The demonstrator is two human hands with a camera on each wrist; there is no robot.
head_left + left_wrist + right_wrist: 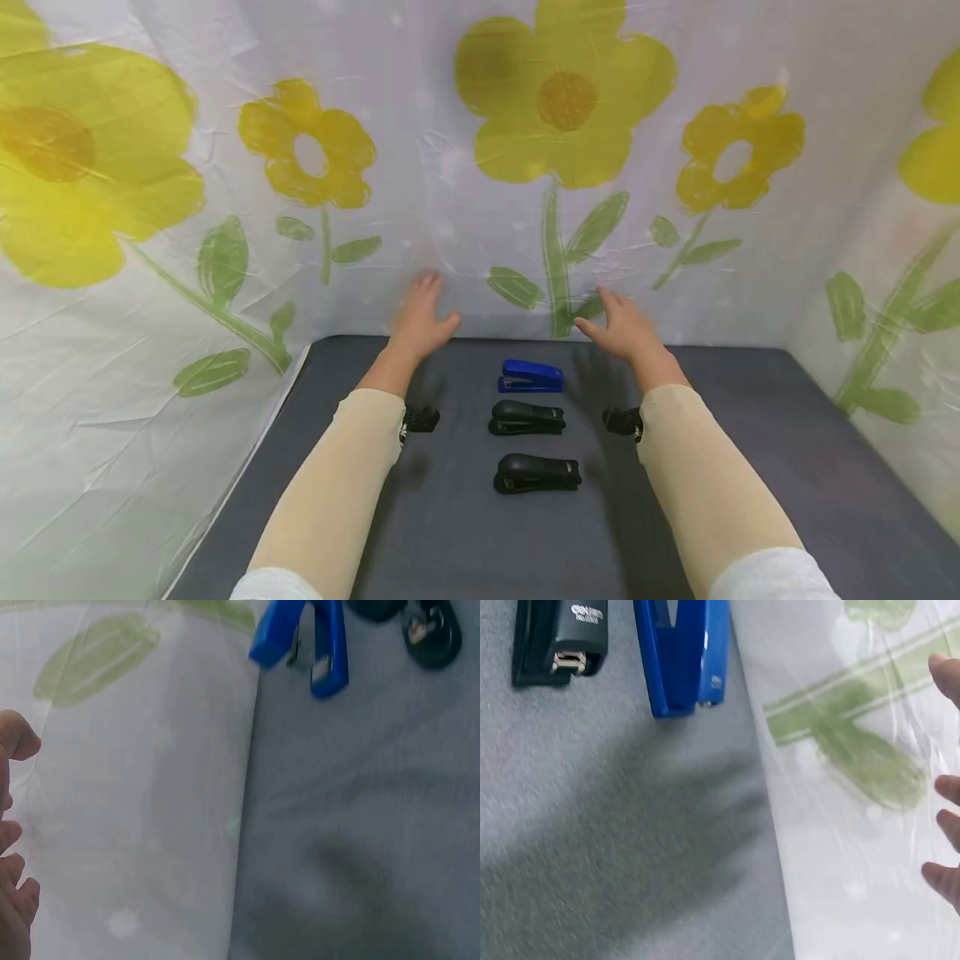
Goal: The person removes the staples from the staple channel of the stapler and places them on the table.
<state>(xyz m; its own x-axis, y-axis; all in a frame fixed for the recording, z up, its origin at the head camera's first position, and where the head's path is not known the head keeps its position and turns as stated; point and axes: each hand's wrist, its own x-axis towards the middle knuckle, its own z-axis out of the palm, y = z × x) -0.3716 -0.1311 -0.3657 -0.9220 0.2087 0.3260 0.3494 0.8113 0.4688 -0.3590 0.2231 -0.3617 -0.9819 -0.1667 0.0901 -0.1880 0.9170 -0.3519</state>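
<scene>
Three staplers lie in a column on the dark grey table, as the head view shows. Farthest back is a blue stapler [531, 377]; in front of it is a black stapler [527, 418], and nearest is another black stapler [537, 474]. My left hand [424, 321] is raised at the back edge, left of the blue stapler, thumb spread and nothing held. On the other side my right hand [621, 327] is held up the same way, fingers apart. In the right wrist view the blue stapler [682, 656] stands well apart from the fingertips [936, 876].
Behind the table [712, 467] hangs a white curtain [435, 150] printed with yellow flowers, which also runs along the left and right sides. A small black device [422, 419] sits at the left wrist, and a similar device [621, 422] at the right.
</scene>
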